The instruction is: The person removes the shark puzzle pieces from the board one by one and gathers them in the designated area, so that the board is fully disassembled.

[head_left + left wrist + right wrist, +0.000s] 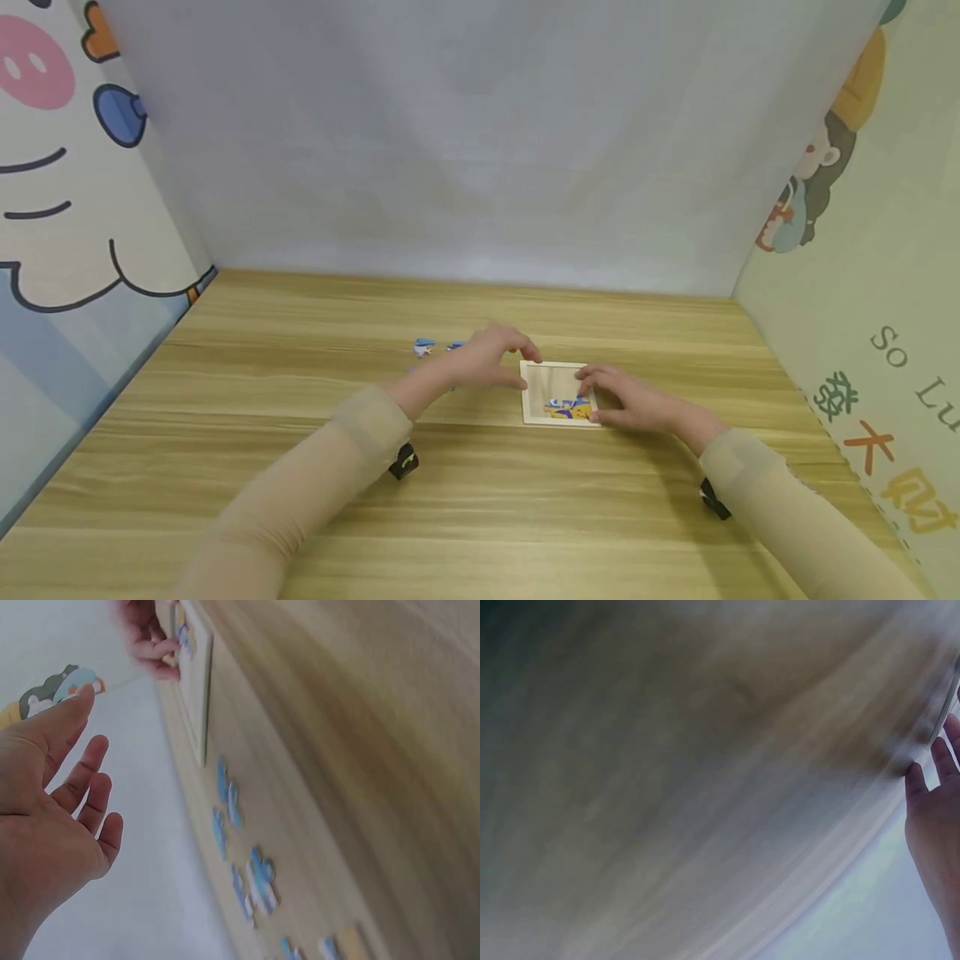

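A shallow wooden puzzle tray (541, 421) lies on the table, with a few yellow and blue jigsaw pieces (572, 410) fitted at its near right. At its left edge is my left hand (487, 357), thumb and fingers apart and loosely bent. The left wrist view shows nothing in that hand (52, 787). My right hand (628, 402) rests on the tray's right side, its thumb near the lower right corner and its fingers farther up. In the right wrist view, the right hand's fingers (939, 754) look fairly straight; their contact is partly cut off.
Loose blue and white jigsaw pieces (423, 347) lie left of the tray, partly hidden by my left arm. More loose pieces (259, 879) show in the left wrist view. A pale curtain (465, 167) hangs behind the wooden table (480, 517), with printed panels at both sides.
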`<state>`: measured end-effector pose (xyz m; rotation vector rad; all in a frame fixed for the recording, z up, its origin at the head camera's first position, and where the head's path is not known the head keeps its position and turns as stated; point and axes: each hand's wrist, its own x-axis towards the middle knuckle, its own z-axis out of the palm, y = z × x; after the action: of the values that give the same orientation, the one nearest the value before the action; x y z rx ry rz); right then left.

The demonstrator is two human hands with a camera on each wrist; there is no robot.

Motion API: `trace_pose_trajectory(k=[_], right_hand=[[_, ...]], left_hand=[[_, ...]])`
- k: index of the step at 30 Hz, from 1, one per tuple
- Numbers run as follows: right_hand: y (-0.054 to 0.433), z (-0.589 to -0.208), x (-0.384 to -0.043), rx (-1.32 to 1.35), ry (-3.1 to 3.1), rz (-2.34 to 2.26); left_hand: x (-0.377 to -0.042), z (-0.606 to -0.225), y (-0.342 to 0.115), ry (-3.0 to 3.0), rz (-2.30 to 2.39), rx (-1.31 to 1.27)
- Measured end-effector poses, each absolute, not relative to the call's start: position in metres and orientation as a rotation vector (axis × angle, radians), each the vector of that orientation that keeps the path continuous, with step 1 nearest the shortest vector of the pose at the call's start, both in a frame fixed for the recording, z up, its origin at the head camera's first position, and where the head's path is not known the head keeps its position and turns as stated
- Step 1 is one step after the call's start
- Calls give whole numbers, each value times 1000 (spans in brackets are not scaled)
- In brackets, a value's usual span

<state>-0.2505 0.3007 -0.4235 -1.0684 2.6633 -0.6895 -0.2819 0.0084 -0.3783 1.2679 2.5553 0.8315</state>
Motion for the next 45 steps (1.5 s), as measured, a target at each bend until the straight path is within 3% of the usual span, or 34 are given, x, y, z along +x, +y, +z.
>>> trace_pose_trajectory(k=[16,45], right_hand=[[300,-423,-251,-1057,2631,-689],[301,-420,-250,-1031,2618,-701]], left_hand=[[-283,-410,49,2505,531,1141],[-283,-408,61,2471,556,1100]])
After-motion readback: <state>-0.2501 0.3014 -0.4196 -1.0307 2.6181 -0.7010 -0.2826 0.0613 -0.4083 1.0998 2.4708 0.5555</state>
